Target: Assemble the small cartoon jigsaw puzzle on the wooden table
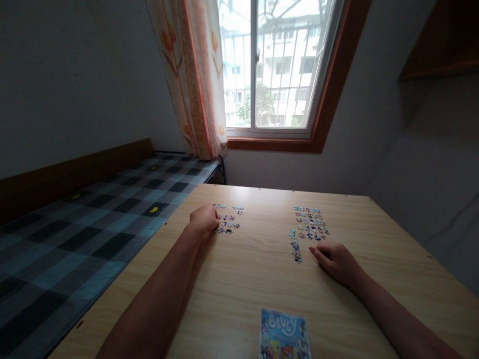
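Note:
Small jigsaw puzzle pieces (pixel 232 218) lie in loose rows on the left part of the wooden table. My left hand (pixel 204 218) is at their left edge, fingers curled down and closed; whatever is in them, if anything, is hidden. On the right, more jigsaw puzzle pieces (pixel 312 223) lie in a close block of rows. A narrow strip of pieces (pixel 295 247) runs down beside the block's lower left corner. Just right of that strip, my right hand (pixel 335 259) rests on the table, its fingers closed, with nothing visible at the fingertips.
A blue picture sheet or box marked "Bluey" (pixel 284 335) lies at the table's (pixel 258 279) near side. Along the left stands a bed with a checked cover (pixel 108 219). Beyond the table are a flowered curtain (pixel 198 85) and a barred window (pixel 280 75).

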Demonstrator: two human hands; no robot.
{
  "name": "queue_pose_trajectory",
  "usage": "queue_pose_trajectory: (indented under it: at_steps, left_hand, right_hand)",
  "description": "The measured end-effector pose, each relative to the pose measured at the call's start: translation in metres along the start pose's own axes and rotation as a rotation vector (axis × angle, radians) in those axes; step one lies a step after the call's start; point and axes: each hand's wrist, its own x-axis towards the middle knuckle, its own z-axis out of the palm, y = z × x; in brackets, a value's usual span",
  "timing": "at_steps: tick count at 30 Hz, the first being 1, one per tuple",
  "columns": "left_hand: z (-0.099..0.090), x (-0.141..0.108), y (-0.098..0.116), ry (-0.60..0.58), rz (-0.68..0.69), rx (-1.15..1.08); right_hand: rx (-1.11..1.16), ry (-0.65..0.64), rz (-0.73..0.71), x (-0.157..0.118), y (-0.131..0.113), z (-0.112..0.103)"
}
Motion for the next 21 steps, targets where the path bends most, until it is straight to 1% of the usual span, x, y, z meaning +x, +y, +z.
queue_pose_trajectory:
  at_steps: [8, 14, 16, 18, 21]
  left_hand:
    - [-0.003, -0.002, 0.006, -0.025, -0.022, 0.003]
    - [-0.001, 0.002, 0.003, -0.034, -0.002, -0.045]
    - [-0.001, 0.004, 0.0, -0.046, 0.023, -0.079]
    - [-0.005, 0.005, -0.005, -0.069, 0.064, -0.116]
    - [-0.02, 0.003, -0.009, -0.087, 0.157, -0.222]
  right_hand:
    - [-0.005, 0.008, -0.007, 0.001, 0.0, 0.0]
    - [0.001, 0.0, 0.006, 0.002, 0.002, 0.001]
    - [0.015, -0.002, 0.006, 0.002, 0.003, 0.001]
    - [0.033, 0.006, 0.001, 0.002, 0.003, 0.002]
    - [0.056, 0.044, -0.009, 0.003, 0.003, 0.002]
